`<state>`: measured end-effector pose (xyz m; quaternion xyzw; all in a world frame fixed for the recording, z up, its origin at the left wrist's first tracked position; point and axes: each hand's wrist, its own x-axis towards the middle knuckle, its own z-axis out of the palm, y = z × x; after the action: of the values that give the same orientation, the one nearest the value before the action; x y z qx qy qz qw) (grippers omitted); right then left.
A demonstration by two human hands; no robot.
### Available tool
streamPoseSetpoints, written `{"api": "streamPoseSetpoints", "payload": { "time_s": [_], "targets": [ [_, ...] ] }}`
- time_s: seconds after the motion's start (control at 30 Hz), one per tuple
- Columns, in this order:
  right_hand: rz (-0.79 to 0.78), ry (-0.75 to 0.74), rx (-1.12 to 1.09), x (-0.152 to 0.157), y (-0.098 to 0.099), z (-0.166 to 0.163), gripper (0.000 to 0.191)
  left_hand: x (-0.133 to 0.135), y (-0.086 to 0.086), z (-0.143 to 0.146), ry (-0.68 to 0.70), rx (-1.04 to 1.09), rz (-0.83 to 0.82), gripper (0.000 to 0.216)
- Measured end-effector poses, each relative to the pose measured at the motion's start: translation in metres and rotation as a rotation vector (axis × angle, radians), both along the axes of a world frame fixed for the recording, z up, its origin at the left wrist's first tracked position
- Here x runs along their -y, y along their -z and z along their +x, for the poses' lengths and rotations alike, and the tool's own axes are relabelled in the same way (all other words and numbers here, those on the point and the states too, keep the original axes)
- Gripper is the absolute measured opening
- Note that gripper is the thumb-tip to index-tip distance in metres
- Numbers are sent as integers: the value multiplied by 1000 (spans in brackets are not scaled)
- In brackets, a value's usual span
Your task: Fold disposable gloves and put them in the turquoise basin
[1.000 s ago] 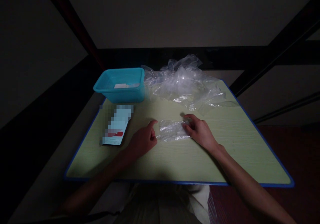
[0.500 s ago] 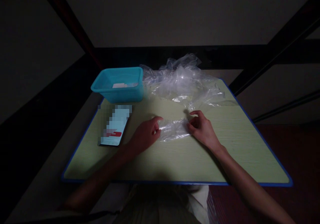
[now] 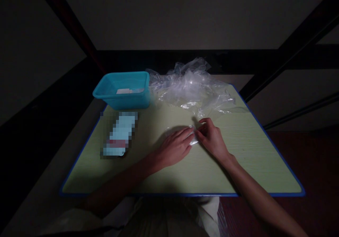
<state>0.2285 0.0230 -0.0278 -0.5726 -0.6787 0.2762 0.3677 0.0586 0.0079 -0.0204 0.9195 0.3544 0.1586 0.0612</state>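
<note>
A small clear plastic bag [image 3: 194,140] lies on the table, mostly covered by my left hand [image 3: 174,147]. That hand rests flat over it, palm down, with fingers stretched toward the right. At the bag's right end my right hand [image 3: 212,136] pinches its edge between thumb and curled fingers. Only a shiny strip of the plastic shows between the two hands. Beyond them spreads a loose heap of clear plastic bags [image 3: 188,85].
A turquoise plastic basket [image 3: 127,101] with white pieces inside stands at the back left. In front of it lies a phone [image 3: 120,133], its screen blurred out. The pale table [image 3: 265,166] has a blue edge.
My left hand has let go of the bag's left end, moved right and flattened over the bag. My right hand stays at the right end.
</note>
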Motion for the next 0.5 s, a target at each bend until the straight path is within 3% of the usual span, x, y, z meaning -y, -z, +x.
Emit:
{"api": "streamPoseSetpoints", "payload": {
  "time_s": [0.27,0.5],
  "targets": [
    [39,23,71,-1,1,-2,22,3,5,1,19,-219,-16,56],
    [74,14,184,-2,2,-1,24,4,10,-2,33,-281,-27,70]
  ]
}}
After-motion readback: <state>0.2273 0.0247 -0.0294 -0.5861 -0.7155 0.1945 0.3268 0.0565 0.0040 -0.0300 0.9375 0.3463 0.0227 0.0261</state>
